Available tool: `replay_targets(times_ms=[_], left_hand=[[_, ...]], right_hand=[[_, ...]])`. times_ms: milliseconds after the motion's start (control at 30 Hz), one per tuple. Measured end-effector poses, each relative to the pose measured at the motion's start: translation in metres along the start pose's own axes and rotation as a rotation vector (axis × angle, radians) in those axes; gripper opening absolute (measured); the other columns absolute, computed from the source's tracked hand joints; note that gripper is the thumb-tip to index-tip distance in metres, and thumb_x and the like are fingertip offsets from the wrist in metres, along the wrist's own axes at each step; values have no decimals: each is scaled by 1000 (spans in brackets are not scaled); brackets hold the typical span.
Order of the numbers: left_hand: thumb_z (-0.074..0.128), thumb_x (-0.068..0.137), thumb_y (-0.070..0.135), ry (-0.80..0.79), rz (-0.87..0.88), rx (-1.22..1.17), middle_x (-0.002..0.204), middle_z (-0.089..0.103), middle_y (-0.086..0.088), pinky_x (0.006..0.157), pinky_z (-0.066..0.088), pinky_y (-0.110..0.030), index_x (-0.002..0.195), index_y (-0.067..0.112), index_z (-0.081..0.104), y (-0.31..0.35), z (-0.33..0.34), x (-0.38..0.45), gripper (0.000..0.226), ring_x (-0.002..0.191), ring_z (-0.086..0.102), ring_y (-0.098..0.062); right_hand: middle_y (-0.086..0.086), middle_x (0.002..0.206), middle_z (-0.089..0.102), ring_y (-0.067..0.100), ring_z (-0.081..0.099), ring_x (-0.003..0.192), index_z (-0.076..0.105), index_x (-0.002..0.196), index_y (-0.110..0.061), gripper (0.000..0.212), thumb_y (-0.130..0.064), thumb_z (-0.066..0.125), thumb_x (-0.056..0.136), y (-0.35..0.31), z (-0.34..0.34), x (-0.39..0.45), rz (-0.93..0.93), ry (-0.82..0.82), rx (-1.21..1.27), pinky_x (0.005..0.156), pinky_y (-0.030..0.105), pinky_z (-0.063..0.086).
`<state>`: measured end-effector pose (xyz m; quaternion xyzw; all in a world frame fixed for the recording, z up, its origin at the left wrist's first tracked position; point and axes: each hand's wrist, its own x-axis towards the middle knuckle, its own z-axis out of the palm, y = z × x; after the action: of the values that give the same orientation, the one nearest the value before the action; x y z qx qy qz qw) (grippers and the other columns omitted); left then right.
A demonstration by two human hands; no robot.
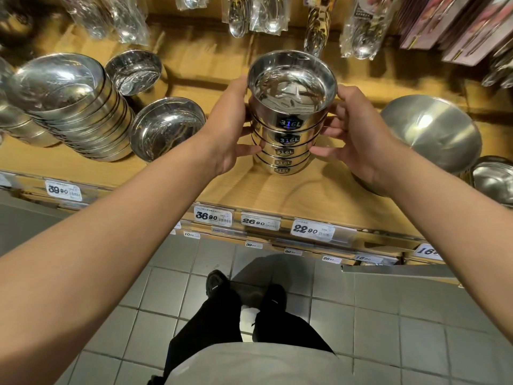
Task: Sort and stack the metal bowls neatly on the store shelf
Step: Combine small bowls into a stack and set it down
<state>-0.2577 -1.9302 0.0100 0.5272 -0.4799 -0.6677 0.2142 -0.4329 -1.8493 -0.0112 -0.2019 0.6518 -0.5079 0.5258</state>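
Note:
A stack of several shiny metal bowls with "316L" labels (287, 129) stands on the wooden store shelf (249, 187) at centre. My left hand (230, 129) grips the stack's left side, thumb curled round the front. My right hand (358, 134) holds its right side, fingers curled against the upper bowls. To the left lie a tilted stack of wider bowls (72, 107), a single shallow bowl (166, 126) and a small bowl (134, 70) behind it. A large matte bowl (433, 132) sits at right.
Bagged ladles and spoons (255, 18) hang above the shelf's back. Boxed goods (455, 26) stand at top right. More bowls (494, 179) sit at the far right edge. Price tags (213, 215) line the shelf front. Grey tiled floor and my feet lie below.

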Motion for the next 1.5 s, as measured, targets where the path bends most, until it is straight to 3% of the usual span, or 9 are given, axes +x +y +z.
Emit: replay_targets(times_ms=[67, 200, 333, 467, 767, 1033, 1167, 1333, 1500], left_hand=[[40, 97, 62, -1, -8, 6, 108, 74, 1, 87, 59, -44, 120, 22, 69, -1, -2, 1, 55, 111, 63, -19], [40, 96, 66, 21, -63, 11, 130, 56, -1, 77, 56, -43, 136, 22, 56, -4, -5, 4, 62, 122, 51, -23], [37, 95, 72, -50, -161, -41, 136, 54, -8, 97, 51, -55, 144, 16, 51, -9, -4, 9, 75, 125, 49, -27], [39, 95, 70, -67, -152, -43, 125, 64, -8, 97, 53, -49, 135, 14, 58, -8, -2, 14, 71, 116, 58, -27], [39, 94, 70, -70, -128, 10, 132, 63, -6, 84, 56, -45, 136, 19, 60, -3, -3, 24, 69, 117, 60, -28], [41, 91, 74, -70, -109, 11, 128, 64, -6, 81, 56, -44, 133, 21, 61, -7, -6, 28, 70, 115, 60, -26], [32, 98, 69, -4, -82, 71, 129, 59, -7, 90, 56, -44, 137, 18, 55, -8, -11, 24, 67, 111, 59, -22], [39, 102, 54, 137, -10, 40, 98, 59, -3, 73, 54, -34, 107, 17, 61, -3, -35, -9, 44, 82, 58, -15], [44, 103, 41, 56, 126, -14, 73, 58, 7, 70, 49, -32, 83, 23, 58, 1, -70, -50, 30, 71, 55, -11]], right_hand=[[-17, 60, 56, 6, 51, 68, 67, 100, -27, 30, -53, 54, 93, 2, -2, 2, 12, 8, 15, 78, 40, 63], [1, 100, 53, 18, 52, 103, 65, 131, -22, 54, -57, 42, 97, 3, -4, 6, 58, 40, -5, 82, 43, 61], [2, 122, 56, 21, 58, 114, 63, 132, -26, 54, -60, 46, 94, 7, 3, 4, 124, 39, 13, 75, 40, 61], [1, 119, 65, 19, 65, 109, 67, 124, -26, 43, -54, 51, 94, 13, 10, 2, 121, 40, 113, 82, 45, 62], [2, 110, 64, 19, 63, 110, 66, 102, -30, 24, -45, 48, 98, 17, 12, 6, 86, 69, 129, 93, 49, 59], [8, 128, 61, 23, 57, 123, 65, 109, -29, 23, -41, 49, 97, 21, 9, 12, 103, 67, 142, 88, 47, 61], [-3, 104, 55, 12, 54, 100, 61, 116, -24, 28, -40, 46, 99, 20, 6, 7, 121, 131, 70, 84, 42, 62], [0, 99, 53, 12, 52, 90, 60, 108, -20, 21, -35, 47, 101, 14, 1, -27, 88, 219, -23, 79, 36, 62], [1, 101, 63, 14, 58, 91, 65, 101, -20, 17, -32, 54, 98, 11, -5, -64, -44, 245, -42, 77, 33, 59]])
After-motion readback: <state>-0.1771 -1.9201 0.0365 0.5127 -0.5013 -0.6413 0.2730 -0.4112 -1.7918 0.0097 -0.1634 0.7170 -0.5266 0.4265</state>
